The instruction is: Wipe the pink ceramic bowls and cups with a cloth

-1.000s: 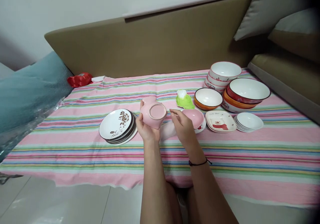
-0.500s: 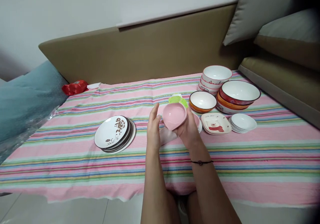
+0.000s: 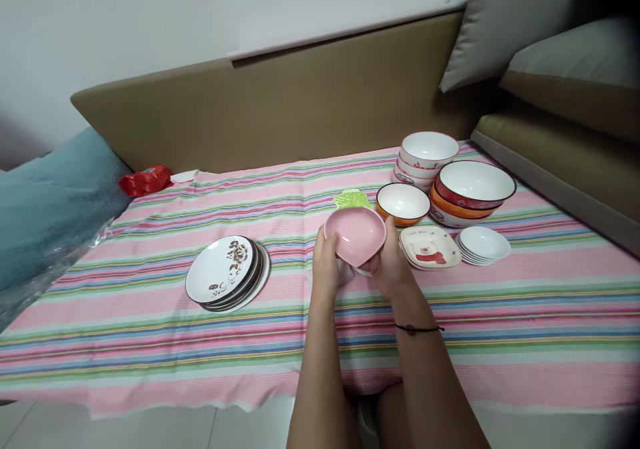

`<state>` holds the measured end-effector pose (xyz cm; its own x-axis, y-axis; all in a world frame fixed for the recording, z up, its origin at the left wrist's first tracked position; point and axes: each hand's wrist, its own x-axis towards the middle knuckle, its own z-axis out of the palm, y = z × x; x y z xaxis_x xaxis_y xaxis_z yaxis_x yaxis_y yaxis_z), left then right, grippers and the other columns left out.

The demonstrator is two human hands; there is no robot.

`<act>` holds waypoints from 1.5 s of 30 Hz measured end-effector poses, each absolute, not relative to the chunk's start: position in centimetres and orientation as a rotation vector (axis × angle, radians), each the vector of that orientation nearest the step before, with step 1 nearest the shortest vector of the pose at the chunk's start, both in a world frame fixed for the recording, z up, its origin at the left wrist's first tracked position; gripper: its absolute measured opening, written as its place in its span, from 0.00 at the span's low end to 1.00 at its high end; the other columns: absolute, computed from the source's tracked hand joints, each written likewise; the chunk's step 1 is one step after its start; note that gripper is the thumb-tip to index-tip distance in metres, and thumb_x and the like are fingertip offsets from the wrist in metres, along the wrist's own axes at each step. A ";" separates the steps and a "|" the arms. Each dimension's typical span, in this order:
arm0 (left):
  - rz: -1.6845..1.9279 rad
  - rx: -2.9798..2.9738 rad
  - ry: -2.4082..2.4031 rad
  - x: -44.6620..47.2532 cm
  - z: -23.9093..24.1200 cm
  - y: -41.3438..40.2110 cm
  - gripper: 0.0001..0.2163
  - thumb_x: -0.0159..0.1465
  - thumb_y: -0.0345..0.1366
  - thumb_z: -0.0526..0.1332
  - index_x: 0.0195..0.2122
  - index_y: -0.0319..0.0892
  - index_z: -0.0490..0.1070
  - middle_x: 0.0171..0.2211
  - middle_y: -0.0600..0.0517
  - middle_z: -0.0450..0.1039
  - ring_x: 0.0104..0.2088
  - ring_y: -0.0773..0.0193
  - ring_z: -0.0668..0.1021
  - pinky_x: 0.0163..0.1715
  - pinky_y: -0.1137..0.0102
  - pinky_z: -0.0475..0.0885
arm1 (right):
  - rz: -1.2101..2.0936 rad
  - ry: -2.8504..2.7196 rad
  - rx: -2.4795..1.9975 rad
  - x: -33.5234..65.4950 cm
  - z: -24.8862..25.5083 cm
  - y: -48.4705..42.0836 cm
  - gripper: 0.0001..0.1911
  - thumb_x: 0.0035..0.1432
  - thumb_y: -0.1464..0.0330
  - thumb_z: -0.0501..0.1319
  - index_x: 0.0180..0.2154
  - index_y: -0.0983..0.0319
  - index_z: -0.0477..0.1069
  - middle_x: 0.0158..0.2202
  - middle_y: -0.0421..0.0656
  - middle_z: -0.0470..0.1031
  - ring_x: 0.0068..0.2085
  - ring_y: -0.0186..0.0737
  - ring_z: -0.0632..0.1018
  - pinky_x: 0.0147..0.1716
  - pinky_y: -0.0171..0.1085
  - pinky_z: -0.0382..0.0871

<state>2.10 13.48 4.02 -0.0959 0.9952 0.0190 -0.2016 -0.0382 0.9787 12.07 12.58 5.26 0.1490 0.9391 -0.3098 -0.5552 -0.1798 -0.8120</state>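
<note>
Between my two hands is a pink peach-shaped bowl, held up above the striped cloth with its hollow facing me. My left hand grips its left side, the thumb over the rim. Wrapped round the right side and underneath is my right hand, with most fingers hidden behind the bowl. Just beyond the bowl lies a green leaf-shaped dish, partly covered by it. Something white shows below the bowl, too hidden to name. Right of my right hand sit square bear-print plates.
Brown-flowered plates are stacked at left. On the right stand an orange bowl, stacked white bowls, larger stacked bowls and small white dishes. A red package lies at the far left, near a sofa back.
My left hand has closed onto the bowl's left side; before, its fingers were apart beside it. The bowl has moved slightly right and turned a little. The view has shifted slightly.
</note>
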 end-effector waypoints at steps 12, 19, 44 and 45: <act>1.596 1.291 1.246 2.8 3.8 13.7 0.11 0.63 0.35 0.54 0.45 0.44 0.70 0.44 0.50 0.74 0.44 0.60 0.75 0.44 0.69 0.68 | 0.878 -0.813 -1.248 12.0 4.4 12.5 0.26 0.58 0.53 0.57 0.53 0.60 0.70 0.51 0.46 0.75 0.54 0.46 0.73 0.55 0.46 0.67; 1.503 1.116 1.353 2.6 3.9 13.7 0.07 0.57 0.39 0.62 0.31 0.42 0.69 0.22 0.58 0.66 0.23 0.69 0.67 0.25 0.74 0.61 | 0.701 -1.006 -1.378 12.6 4.2 12.4 0.21 0.58 0.59 0.54 0.47 0.63 0.74 0.47 0.48 0.78 0.50 0.47 0.75 0.52 0.45 0.67; 1.228 1.629 1.673 2.1 4.1 13.8 0.09 0.59 0.31 0.52 0.28 0.41 0.71 0.19 0.57 0.59 0.23 0.68 0.61 0.26 0.73 0.55 | 0.463 -1.123 -1.683 13.2 3.9 12.1 0.16 0.56 0.65 0.48 0.38 0.63 0.71 0.29 0.45 0.72 0.31 0.44 0.69 0.33 0.40 0.61; 1.221 1.640 1.665 2.1 4.2 13.8 0.09 0.59 0.30 0.52 0.30 0.41 0.72 0.20 0.57 0.60 0.23 0.68 0.62 0.26 0.73 0.56 | 0.460 -1.117 -1.682 13.2 3.8 12.1 0.15 0.56 0.66 0.48 0.37 0.62 0.70 0.28 0.45 0.72 0.31 0.43 0.68 0.32 0.40 0.60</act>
